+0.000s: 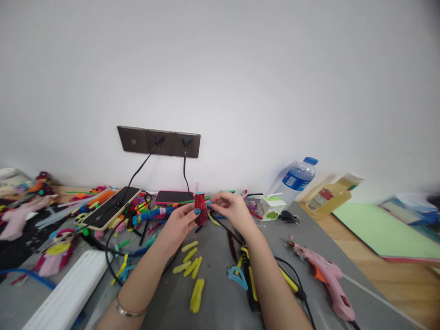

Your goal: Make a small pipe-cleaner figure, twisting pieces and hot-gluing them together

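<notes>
Near the wall, in the middle of the view, my left hand (pixel 178 227) is closed on a red fuzzy piece (pixel 200 208), upright, with a light-blue top edge; it looks made of pipe cleaner. My right hand (pixel 228 206) pinches at its right side. Blue shows at those fingertips, and I cannot tell nail from material. Below the hands lie several short yellow pipe-cleaner pieces (pixel 189 256) and a thicker yellow bundle (pixel 197 295). Beside my right forearm are a light-blue loop (pixel 238 277) and a yellow-and-black handled tool (pixel 250 279), partly covered by the arm.
A pink glue gun (pixel 325 279) lies on the right, its cord trailing. Behind stand a water bottle (pixel 297 178), a tilted yellow bottle (pixel 330 197) and a small box (pixel 271 207). On the left are a phone (pixel 113 208), a white power strip (pixel 68 291), cables and fuzzy dolls (pixel 60 250).
</notes>
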`<state>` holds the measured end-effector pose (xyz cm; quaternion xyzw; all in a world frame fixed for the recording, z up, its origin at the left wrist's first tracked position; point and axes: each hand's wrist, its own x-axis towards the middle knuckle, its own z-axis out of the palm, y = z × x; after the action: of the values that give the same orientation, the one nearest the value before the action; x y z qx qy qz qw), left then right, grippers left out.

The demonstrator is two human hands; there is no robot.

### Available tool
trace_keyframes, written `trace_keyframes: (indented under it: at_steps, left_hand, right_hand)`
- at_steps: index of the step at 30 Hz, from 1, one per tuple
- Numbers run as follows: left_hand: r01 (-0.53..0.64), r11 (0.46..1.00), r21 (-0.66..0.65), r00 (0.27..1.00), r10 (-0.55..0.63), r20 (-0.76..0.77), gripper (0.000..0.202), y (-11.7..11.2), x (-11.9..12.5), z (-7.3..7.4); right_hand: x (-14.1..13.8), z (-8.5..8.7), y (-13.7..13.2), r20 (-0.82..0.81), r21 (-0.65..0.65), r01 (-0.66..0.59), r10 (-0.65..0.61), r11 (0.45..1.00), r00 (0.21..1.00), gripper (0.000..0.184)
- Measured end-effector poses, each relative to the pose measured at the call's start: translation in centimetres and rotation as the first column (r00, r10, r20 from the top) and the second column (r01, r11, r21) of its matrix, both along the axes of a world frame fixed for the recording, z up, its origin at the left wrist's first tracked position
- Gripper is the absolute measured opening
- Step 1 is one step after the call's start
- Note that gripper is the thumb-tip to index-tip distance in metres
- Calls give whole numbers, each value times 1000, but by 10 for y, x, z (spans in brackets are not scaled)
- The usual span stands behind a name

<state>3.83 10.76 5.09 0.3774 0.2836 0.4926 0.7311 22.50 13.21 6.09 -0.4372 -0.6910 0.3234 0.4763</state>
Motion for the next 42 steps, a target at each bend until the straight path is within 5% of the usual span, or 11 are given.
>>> trace_keyframes:
  at_steps: [20,42]
  left_hand:
    - [31,999,25,998,-30,-52,40,1,-3,-3]
    - [28,1000,-5,999,-28,-20,38,1,-2,-2]
  right_hand:
    - [3,1,-3,79,86,-19,13,996,997,18]
    - [2,1,-2,-22,16,-82,83,996,996,11]
